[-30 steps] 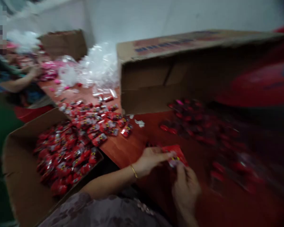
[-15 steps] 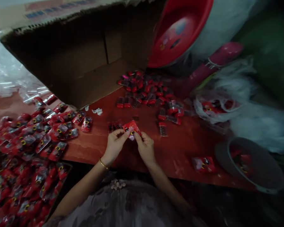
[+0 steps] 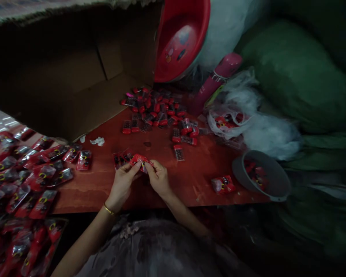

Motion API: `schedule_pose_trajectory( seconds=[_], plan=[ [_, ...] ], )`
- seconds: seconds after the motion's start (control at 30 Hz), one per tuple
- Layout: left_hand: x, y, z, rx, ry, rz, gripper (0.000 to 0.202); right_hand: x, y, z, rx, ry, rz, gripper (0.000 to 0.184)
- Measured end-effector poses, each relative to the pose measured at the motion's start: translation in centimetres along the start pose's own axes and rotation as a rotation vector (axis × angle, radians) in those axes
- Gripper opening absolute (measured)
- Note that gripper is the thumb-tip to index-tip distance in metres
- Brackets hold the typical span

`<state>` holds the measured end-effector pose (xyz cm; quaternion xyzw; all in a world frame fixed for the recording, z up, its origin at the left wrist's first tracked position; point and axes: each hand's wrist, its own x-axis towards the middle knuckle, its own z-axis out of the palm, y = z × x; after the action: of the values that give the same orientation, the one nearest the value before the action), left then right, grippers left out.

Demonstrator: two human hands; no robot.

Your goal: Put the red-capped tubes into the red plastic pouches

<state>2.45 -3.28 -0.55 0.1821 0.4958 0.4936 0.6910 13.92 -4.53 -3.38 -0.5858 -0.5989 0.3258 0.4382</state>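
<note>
My left hand and my right hand meet over the near edge of a red-brown table. Both pinch one small red packet between their fingertips, the left on its left end, the right on its right end. A gold bangle sits on my left wrist. Just behind the packet lie a few small dark pieces with red ends. A bigger scatter of such red-capped pieces lies farther back on the table.
Many filled red packets cover the table's left side and spill down at lower left. A large open cardboard box lies on its side behind. A red basin, a pink bottle, white plastic bags and a grey bowl stand right.
The view swung right and down, away from another person at the far left. Both hands stayed on the red packet, which now looks folded or narrower between the fingers.
</note>
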Motion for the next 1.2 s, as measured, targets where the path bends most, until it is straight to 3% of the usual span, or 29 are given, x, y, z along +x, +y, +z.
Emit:
schedule_pose_trajectory(
  seconds=[0.1,0.17,0.23,0.3,0.37,0.43,0.5,0.57,0.7,0.77,1.03,1.2],
  plan=[
    [0.4,0.4,0.1,-0.017,-0.001,0.032,0.039,0.5,0.3,-1.3,-0.004,-0.008,-0.024,0.030],
    [0.7,0.8,-0.1,-0.039,0.022,0.002,0.041,1.1,1.2,-3.2,-0.109,0.057,-0.041,0.032],
    [0.9,1.2,-0.4,-0.072,0.036,-0.032,0.042,1.7,2.6,-5.4,-0.437,0.169,-0.033,0.036],
    [0.9,1.5,-0.6,-0.104,0.024,-0.056,0.043,2.2,4.2,-7.2,-0.743,0.210,0.072,0.049],
    [0.9,1.7,-0.8,-0.125,-0.002,-0.085,0.042,2.3,5.4,-8.2,-0.902,0.167,0.101,0.044],
    [0.8,1.7,-0.9,-0.137,-0.017,-0.109,0.040,2.2,6.0,-8.5,-0.922,0.129,0.060,0.037],
    [0.7,1.6,-1.0,-0.136,-0.017,-0.112,0.040,1.6,5.6,-8.2,-0.806,0.138,0.021,0.034],
    [0.7,1.4,-1.2,-0.118,-0.003,-0.088,0.039,0.6,4.5,-7.8,-0.550,0.128,0.043,0.033],
    [0.7,1.2,-1.4,-0.074,0.023,-0.002,0.038,-1.6,1.6,-7.1,0.179,-0.170,0.256,0.032],
    [0.5,1.1,-1.4,-0.055,0.012,0.029,0.039,-2.2,0.5,-6.7,0.398,-0.286,0.357,0.031],
    [0.0,1.0,-1.6,0.063,-0.076,0.120,0.031,-1.2,0.0,-5.4,0.544,-0.410,0.468,0.028],
    [0.2,0.9,-1.7,0.036,-0.018,0.167,0.033,-1.3,-0.2,-5.2,0.522,-0.451,0.450,0.028]
  ],
)
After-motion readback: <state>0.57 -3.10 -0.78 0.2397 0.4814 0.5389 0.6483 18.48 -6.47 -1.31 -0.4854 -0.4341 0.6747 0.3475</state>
